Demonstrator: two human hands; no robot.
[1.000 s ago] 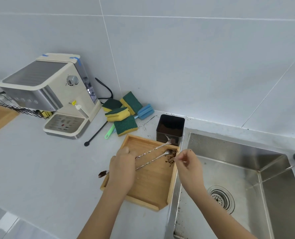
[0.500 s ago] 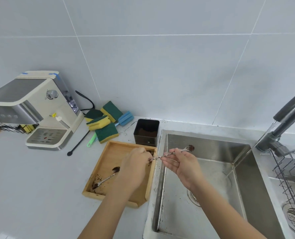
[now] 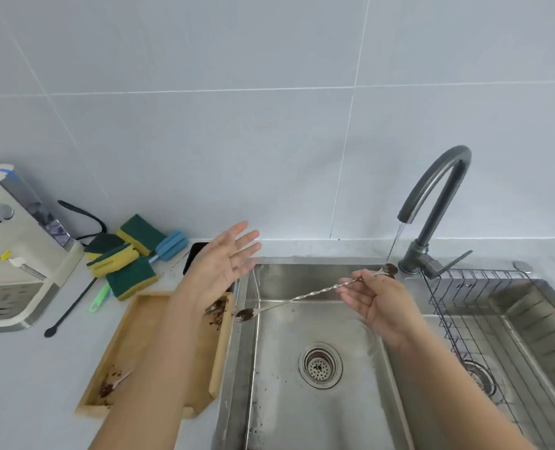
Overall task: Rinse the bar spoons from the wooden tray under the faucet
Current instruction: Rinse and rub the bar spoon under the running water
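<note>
Now one spoon (image 3: pixel 315 295) is held over the sink (image 3: pixel 318 417) by the right hand (image 3: pixel 378 306), pinched near the upper part of its twisted stem. Half a second ago it was shared between both hands at the tray's edge; since then it has been carried rightward, and its dirty far end is brought right to the thin stream falling from the faucet (image 3: pixel 431 193). Whether water already strikes it cannot be told. The other end, also caked with brown grounds, hangs just past the sink's left wall.

The left hand (image 3: pixel 221 264) has been freed: it is raised above the tray (image 3: pixel 133 345), fingers spread and straight, with nothing grasped.

A second spoon (image 3: pixel 120 380) is left in the tray, mostly hidden under the left forearm, with grounds at both visible ends.

Rinsing of the first spoon is judged to be just starting; both its ends will likely need the stream. The second spoon has not yet been taken, so the task is judged well short of half done.
</note>
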